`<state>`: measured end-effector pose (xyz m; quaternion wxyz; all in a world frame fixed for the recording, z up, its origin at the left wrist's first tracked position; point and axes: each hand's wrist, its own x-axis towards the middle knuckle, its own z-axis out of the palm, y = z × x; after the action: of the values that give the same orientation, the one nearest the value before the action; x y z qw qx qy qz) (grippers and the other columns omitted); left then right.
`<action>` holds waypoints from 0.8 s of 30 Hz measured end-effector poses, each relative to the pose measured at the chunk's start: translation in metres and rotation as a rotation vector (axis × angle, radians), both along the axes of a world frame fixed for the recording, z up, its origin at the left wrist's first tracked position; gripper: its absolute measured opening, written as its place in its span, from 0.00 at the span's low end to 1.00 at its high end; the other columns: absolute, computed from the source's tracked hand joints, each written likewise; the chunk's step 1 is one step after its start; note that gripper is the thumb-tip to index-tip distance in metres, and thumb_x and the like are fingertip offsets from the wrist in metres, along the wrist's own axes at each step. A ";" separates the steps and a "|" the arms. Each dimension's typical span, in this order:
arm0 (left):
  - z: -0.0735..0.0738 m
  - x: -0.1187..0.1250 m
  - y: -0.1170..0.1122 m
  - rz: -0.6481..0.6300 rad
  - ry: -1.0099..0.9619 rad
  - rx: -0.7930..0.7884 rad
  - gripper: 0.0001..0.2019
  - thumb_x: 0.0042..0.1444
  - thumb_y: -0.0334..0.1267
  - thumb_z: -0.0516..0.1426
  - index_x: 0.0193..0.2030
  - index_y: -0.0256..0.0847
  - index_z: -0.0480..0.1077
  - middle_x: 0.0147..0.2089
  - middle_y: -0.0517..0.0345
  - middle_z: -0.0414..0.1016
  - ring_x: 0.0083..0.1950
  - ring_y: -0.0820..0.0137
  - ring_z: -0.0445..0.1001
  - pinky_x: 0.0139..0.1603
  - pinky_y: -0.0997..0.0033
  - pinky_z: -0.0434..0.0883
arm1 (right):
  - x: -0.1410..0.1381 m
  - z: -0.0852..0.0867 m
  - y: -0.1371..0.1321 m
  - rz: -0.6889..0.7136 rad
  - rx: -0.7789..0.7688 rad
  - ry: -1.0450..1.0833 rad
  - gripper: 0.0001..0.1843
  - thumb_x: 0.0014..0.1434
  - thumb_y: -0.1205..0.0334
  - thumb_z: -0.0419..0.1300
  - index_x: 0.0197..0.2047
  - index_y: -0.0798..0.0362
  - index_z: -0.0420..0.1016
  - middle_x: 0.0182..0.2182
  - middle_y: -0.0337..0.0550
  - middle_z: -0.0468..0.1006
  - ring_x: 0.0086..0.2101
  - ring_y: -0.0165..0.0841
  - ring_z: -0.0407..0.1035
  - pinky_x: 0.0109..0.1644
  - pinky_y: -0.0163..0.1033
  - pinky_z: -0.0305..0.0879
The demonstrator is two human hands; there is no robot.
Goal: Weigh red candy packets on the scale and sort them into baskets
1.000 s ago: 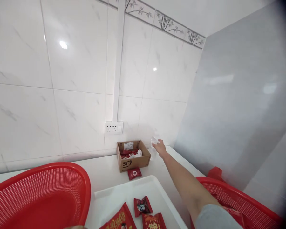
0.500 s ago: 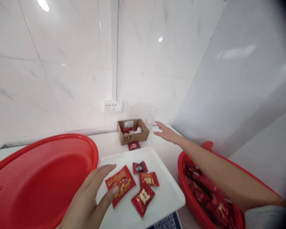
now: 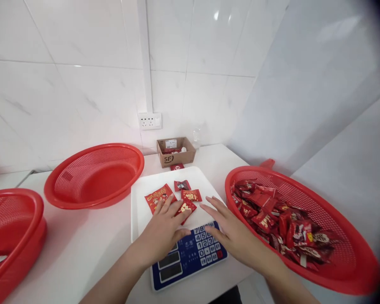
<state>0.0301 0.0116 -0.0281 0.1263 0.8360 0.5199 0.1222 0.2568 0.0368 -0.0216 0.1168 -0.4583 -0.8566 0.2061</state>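
My left hand is open, fingers spread over the near edge of a white scale tray. Its fingertips overlap a large red snack packet and a red packet with gold print; whether they touch, I cannot tell. My right hand hovers open at the tray's right front corner, holding nothing. Two smaller packets, a dark red one and a bright red one, lie on the tray. Beneath my hands is the scale's blue keypad panel, partly hidden.
At right, a red basket holds many red packets. Two more red baskets stand left, one farther back, one nearer. A cardboard box sits behind the tray, with a red packet before it. Tiled wall behind.
My right hand has come back from beside the cardboard box to the front of the scale. My left hand has shifted right. The view has tipped down, showing the keypad and nearer left basket.
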 end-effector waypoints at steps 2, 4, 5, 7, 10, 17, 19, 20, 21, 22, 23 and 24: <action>-0.002 0.005 0.004 -0.002 0.027 0.065 0.18 0.60 0.42 0.53 0.57 0.49 0.65 0.63 0.52 0.62 0.67 0.50 0.50 0.62 0.37 0.51 | -0.017 -0.014 0.010 -0.006 0.083 0.047 0.26 0.64 0.51 0.46 0.64 0.48 0.57 0.66 0.46 0.49 0.65 0.41 0.41 0.65 0.55 0.46; -0.001 0.004 0.004 0.011 0.013 0.116 0.11 0.59 0.38 0.55 0.48 0.44 0.70 0.57 0.50 0.68 0.63 0.52 0.57 0.61 0.41 0.55 | -0.031 -0.024 0.021 0.015 0.141 0.090 0.24 0.64 0.54 0.45 0.62 0.49 0.60 0.65 0.48 0.53 0.64 0.41 0.43 0.65 0.54 0.47; 0.001 0.002 0.002 0.022 -0.007 0.128 0.08 0.58 0.35 0.55 0.44 0.42 0.71 0.53 0.49 0.70 0.60 0.54 0.61 0.60 0.44 0.59 | -0.036 -0.028 0.026 0.027 0.155 0.101 0.24 0.64 0.56 0.45 0.62 0.50 0.60 0.64 0.49 0.54 0.64 0.42 0.44 0.64 0.55 0.47; 0.004 -0.005 -0.003 0.061 -0.045 0.120 0.02 0.57 0.31 0.55 0.35 0.39 0.69 0.45 0.50 0.71 0.52 0.58 0.68 0.53 0.52 0.66 | -0.044 -0.033 0.034 0.036 0.171 0.105 0.23 0.63 0.59 0.47 0.61 0.49 0.61 0.63 0.50 0.56 0.63 0.43 0.47 0.63 0.56 0.49; 0.006 -0.013 -0.013 0.152 -0.064 0.067 0.05 0.55 0.28 0.55 0.30 0.40 0.65 0.38 0.53 0.69 0.42 0.62 0.69 0.42 0.60 0.69 | -0.051 -0.038 0.041 0.026 0.196 0.097 0.24 0.60 0.63 0.51 0.60 0.49 0.62 0.62 0.49 0.59 0.62 0.44 0.50 0.62 0.56 0.50; 0.011 -0.031 -0.014 0.271 -0.252 0.085 0.05 0.56 0.28 0.51 0.34 0.43 0.63 0.42 0.58 0.65 0.40 0.69 0.70 0.39 0.69 0.69 | -0.053 -0.034 0.040 0.017 0.212 0.172 0.24 0.58 0.64 0.53 0.58 0.49 0.66 0.54 0.47 0.68 0.54 0.40 0.61 0.59 0.48 0.57; 0.022 -0.050 -0.005 0.401 -0.277 0.227 0.03 0.56 0.31 0.52 0.34 0.43 0.63 0.40 0.58 0.65 0.39 0.69 0.70 0.40 0.69 0.69 | -0.052 -0.032 0.039 0.015 0.203 0.168 0.22 0.58 0.63 0.53 0.56 0.49 0.68 0.53 0.46 0.68 0.53 0.40 0.61 0.59 0.48 0.57; 0.029 -0.061 0.001 0.479 -0.265 0.303 0.01 0.55 0.33 0.53 0.34 0.43 0.64 0.41 0.57 0.65 0.39 0.69 0.70 0.39 0.69 0.70 | -0.052 -0.031 0.038 0.014 0.202 0.164 0.22 0.58 0.63 0.53 0.56 0.49 0.68 0.53 0.47 0.68 0.53 0.40 0.61 0.59 0.48 0.57; 0.035 -0.073 0.008 0.548 -0.239 0.356 0.00 0.56 0.35 0.53 0.34 0.43 0.64 0.42 0.56 0.66 0.39 0.68 0.71 0.39 0.69 0.70 | -0.051 -0.031 0.038 0.015 0.203 0.159 0.22 0.58 0.62 0.53 0.56 0.50 0.68 0.53 0.47 0.68 0.53 0.40 0.60 0.59 0.48 0.57; 0.042 -0.085 0.015 0.611 -0.203 0.376 0.02 0.56 0.37 0.53 0.35 0.43 0.65 0.44 0.56 0.66 0.39 0.67 0.71 0.38 0.68 0.70 | -0.051 -0.030 0.038 0.019 0.205 0.152 0.22 0.58 0.62 0.53 0.56 0.50 0.68 0.54 0.47 0.68 0.54 0.40 0.60 0.59 0.48 0.57; 0.047 -0.096 0.021 0.669 -0.166 0.378 0.04 0.57 0.39 0.52 0.37 0.43 0.65 0.45 0.54 0.67 0.39 0.66 0.71 0.38 0.67 0.71 | -0.051 -0.030 0.037 0.022 0.207 0.145 0.22 0.58 0.62 0.53 0.56 0.50 0.68 0.54 0.47 0.68 0.54 0.40 0.60 0.59 0.48 0.57; 0.051 -0.104 0.027 0.710 -0.136 0.372 0.06 0.58 0.39 0.51 0.39 0.42 0.66 0.47 0.52 0.67 0.41 0.64 0.72 0.39 0.64 0.71 | -0.052 -0.029 0.037 0.025 0.207 0.136 0.22 0.58 0.61 0.53 0.56 0.50 0.68 0.54 0.47 0.67 0.54 0.40 0.60 0.59 0.48 0.57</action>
<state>-0.0739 0.0388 0.0232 -0.0429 0.6030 0.7358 0.3052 0.2052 0.0740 -0.0509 0.2190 -0.4180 -0.8691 0.1485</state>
